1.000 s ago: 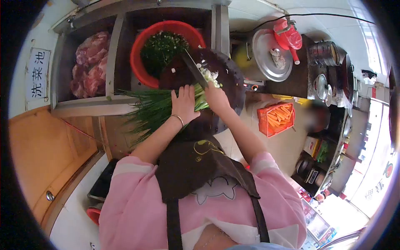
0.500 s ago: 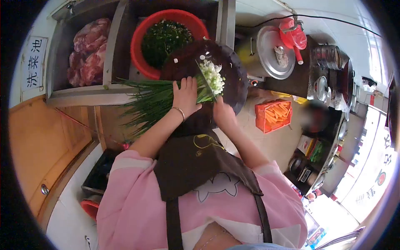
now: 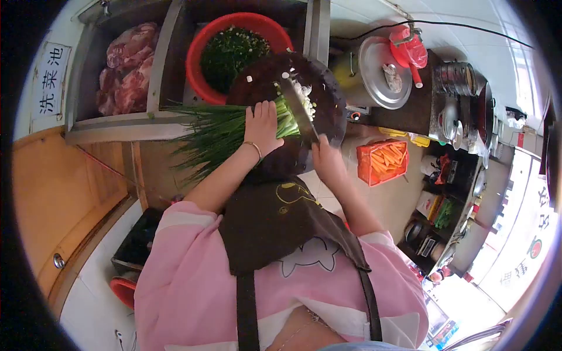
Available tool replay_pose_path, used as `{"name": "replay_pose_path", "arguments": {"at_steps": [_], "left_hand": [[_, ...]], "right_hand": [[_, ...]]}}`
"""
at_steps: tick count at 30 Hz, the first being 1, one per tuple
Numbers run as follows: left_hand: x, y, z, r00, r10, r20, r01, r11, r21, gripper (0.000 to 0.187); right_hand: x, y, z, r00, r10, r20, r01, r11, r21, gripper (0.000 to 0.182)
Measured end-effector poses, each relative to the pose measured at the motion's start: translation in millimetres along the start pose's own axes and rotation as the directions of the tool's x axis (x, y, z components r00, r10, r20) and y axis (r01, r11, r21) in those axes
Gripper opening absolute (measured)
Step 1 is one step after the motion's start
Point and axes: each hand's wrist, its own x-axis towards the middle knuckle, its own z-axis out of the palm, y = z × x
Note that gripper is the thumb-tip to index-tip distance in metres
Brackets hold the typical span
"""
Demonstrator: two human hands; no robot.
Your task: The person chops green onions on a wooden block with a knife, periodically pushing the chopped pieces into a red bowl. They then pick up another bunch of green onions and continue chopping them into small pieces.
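Observation:
A thick bunch of scallions lies across a round dark chopping board, its long green leaves hanging over the left side. My left hand presses down on the bunch near its pale end, fingers closed over the stalks. In my right hand is a kitchen knife, gripped by the handle, its blade tilted over the cut ends. Chopped white scallion pieces are partly hidden behind the blade. A few loose bits dot the board's far side.
Behind the board, a red basin of chopped greens stands in a sink compartment. Raw meat fills the left compartment. At right are a large lidded pot and, lower down, an orange crate of carrot-coloured pieces.
My right hand has shifted slightly right with the knife, and the blade now lies more slanted, covering part of the cut pieces. My left hand stays on the scallions.

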Motion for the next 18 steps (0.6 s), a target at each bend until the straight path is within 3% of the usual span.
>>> {"name": "replay_pose_path", "arguments": {"at_steps": [1, 5, 7, 9, 12, 14, 18], "left_hand": [[1.1, 0.2, 0.1, 1.000, 0.003, 0.006, -0.003, 1.000, 0.001, 0.104], [4.7, -1.1, 5.5, 1.000, 0.020, 0.008, -0.020, 1.000, 0.002, 0.103], [3.9, -0.6, 3.2, 1.000, 0.019, 0.009, -0.019, 1.000, 0.004, 0.103], [5.8, -0.2, 3.9, 1.000, 0.023, 0.004, -0.023, 1.000, 0.011, 0.102], [3.6, 1.3, 6.1, 0.999, 0.024, -0.048, -0.023, 0.999, 0.026, 0.101], [3.3, 0.6, 0.1, 1.000, 0.022, -0.022, -0.022, 1.000, -0.015, 0.100], [0.8, -2.8, 5.7, 0.998, 0.010, -0.056, -0.011, 1.000, -0.023, 0.099]], "right_hand": [[-8.5, 1.0, -1.4, 0.995, 0.054, 0.081, -0.050, 0.998, -0.048, 0.017], [-4.8, 12.1, 25.7, 0.986, 0.106, 0.132, -0.097, 0.992, -0.075, 0.017], [21.4, -0.9, 34.4, 0.988, 0.106, 0.108, -0.099, 0.993, -0.068, 0.017], [58.4, 9.1, 67.1, 1.000, 0.004, 0.016, -0.003, 0.997, -0.077, 0.019], [94.7, -15.7, 58.4, 1.000, 0.022, -0.003, -0.023, 0.996, -0.083, 0.021], [110.6, -8.2, 58.5, 0.997, -0.077, -0.009, 0.077, 0.997, 0.015, 0.024], [78.2, -13.6, 27.2, 0.994, -0.052, -0.091, 0.058, 0.996, 0.064, 0.023]]}}
